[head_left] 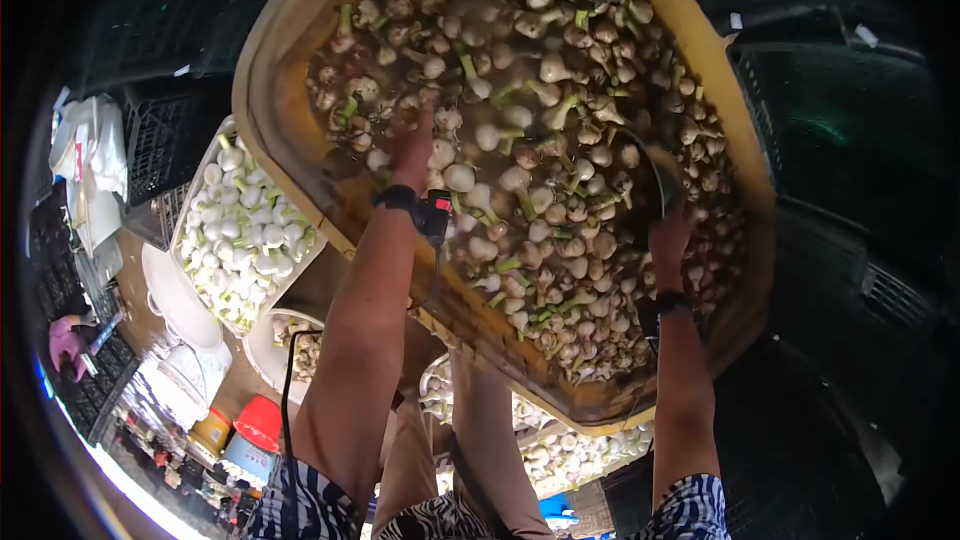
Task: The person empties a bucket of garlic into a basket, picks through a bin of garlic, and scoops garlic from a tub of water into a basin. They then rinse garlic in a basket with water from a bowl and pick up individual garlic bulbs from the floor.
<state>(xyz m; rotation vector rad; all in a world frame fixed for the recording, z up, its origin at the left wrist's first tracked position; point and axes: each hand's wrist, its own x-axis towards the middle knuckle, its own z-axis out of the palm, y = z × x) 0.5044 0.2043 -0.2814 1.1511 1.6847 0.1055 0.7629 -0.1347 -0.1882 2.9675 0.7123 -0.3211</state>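
Observation:
A large yellow tub (pixel 700 35) holds murky water full of garlic bulbs (pixel 460 178), many with short green stems. My left hand (pixel 412 145) reaches into the water among the bulbs on the tub's left side. Its fingers are submerged and blurred, so their grip is hidden. On the right, my right hand (pixel 670 230) closes on the edge of a dark round scoop-like thing (pixel 668 180) with a thin pale curved rim. Most of that thing lies under water and bulbs, so its exact kind is unclear. A wrist strap with a small black device (pixel 434 216) sits on my left wrist.
Left of the tub stands a crate of whiter garlic bulbs (pixel 245 230), with a pale basin (pixel 264 350) below it. More garlic (pixel 585 458) lies under the tub's near edge. A red bucket (pixel 259 422) stands lower left. Dark plastic crates (pixel 165 135) flank the tub.

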